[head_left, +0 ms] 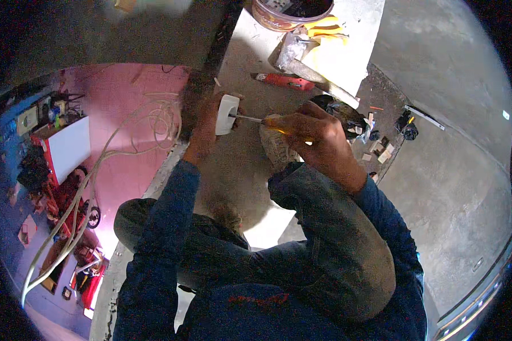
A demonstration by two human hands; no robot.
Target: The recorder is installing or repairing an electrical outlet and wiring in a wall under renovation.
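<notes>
My left hand (203, 126) grips a small white plastic fitting (226, 115), perhaps an electrical one, by its left side. A screwdriver (249, 118) with a yellow-orange handle is held in my right hand (324, 139), the fingers wrapped round the handle. Its thin shaft points left, and the tip meets the right face of the fitting, at a dark spot. What the tip engages is too small to make out. Just beyond the hands lies a red utility knife (287, 81) on the grey surface.
A brown bucket (284, 24) stands at the far end, near yellow-handled pliers (324, 28) and a clear plastic bag (292, 51). Pale cable (105, 153) hangs at the left, where the ledge (170, 165) drops to a lower floor. Small scraps (384, 150) lie at right.
</notes>
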